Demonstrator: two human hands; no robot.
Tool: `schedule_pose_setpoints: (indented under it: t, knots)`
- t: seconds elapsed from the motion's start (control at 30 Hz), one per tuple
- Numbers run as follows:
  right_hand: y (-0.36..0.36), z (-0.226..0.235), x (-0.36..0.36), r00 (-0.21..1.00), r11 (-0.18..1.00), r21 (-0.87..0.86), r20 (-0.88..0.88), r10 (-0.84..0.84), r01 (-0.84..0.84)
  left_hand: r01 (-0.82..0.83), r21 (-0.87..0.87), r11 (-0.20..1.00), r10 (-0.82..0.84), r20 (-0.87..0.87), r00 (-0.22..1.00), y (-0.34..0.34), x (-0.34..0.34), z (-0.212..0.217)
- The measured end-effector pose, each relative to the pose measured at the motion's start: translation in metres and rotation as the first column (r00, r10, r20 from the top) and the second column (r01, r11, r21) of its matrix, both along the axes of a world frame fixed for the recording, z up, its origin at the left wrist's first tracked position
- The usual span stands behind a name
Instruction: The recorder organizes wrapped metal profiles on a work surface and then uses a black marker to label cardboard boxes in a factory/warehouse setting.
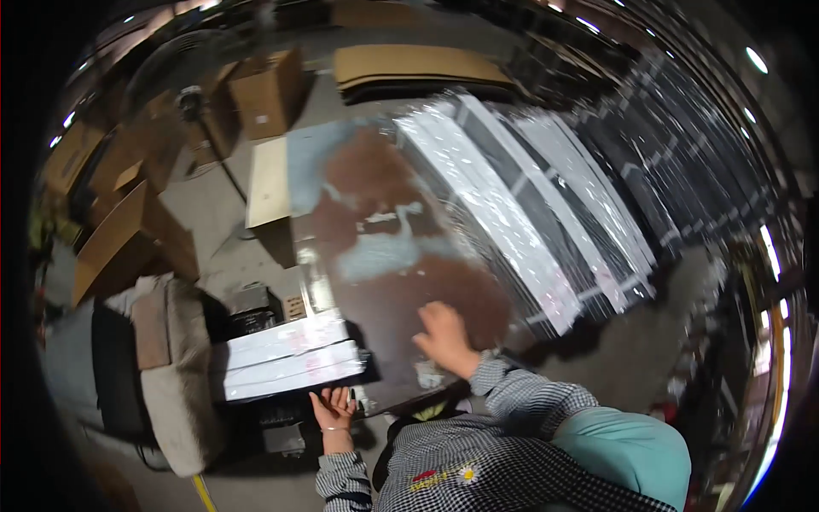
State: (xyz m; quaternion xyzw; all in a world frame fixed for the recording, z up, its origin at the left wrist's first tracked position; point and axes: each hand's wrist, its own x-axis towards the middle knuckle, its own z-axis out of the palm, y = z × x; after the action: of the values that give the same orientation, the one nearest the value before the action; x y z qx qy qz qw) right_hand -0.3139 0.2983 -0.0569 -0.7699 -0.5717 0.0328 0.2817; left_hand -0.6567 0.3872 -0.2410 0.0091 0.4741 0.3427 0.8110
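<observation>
My left hand (pixel 334 410) is palm up at the near edge of a stack of long white wrapped strips (pixel 290 363), its fingers apart. The fingertips are at the stack's dark lower side; whether they touch it I cannot tell. Over the brown worn table (pixel 409 299), my right hand (pixel 446 339) is stretched out with nothing in it, a little blurred. A small crumpled pale scrap (pixel 429 374) lies on the table close to my right wrist.
Long plastic-wrapped white and black bundles (pixel 503 205) lie along the right side of the table. More dark wrapped stacks (pixel 682 154) stand beyond. A beige padded cover (pixel 175 375) is at the left, with cardboard boxes (pixel 136 239) and a thin stand (pixel 217 154) behind.
</observation>
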Motion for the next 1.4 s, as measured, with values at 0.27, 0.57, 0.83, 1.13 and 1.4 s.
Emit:
schedule_pose_setpoints:
  t: [0.27,0.57,0.83,1.13,1.4]
  knots:
    - [-0.271,-0.075,0.236,0.684,0.639,-0.261,0.148,-0.714,0.724,0.477,-0.131,0.869,-0.477,0.034,0.878,-0.138,0.176,-0.015]
    - [-0.273,-0.097,0.320,0.845,0.832,-0.166,0.195,-0.499,0.530,0.595,0.062,0.802,-0.595,-0.021,0.804,-0.183,0.373,0.024]
    - [-0.270,-0.102,0.293,0.783,0.742,-0.258,0.122,-0.610,0.618,0.730,0.093,0.677,-0.726,-0.081,0.683,-0.261,0.460,0.068]
    - [-0.384,-0.054,0.169,0.886,0.842,-0.278,0.095,-0.455,0.462,0.913,-0.037,0.406,-0.899,-0.199,0.391,-0.357,0.342,0.048]
    - [-0.341,-0.102,0.209,0.872,0.795,-0.383,0.064,-0.485,0.470,0.796,0.240,0.555,-0.775,-0.200,0.600,-0.295,0.405,0.038]
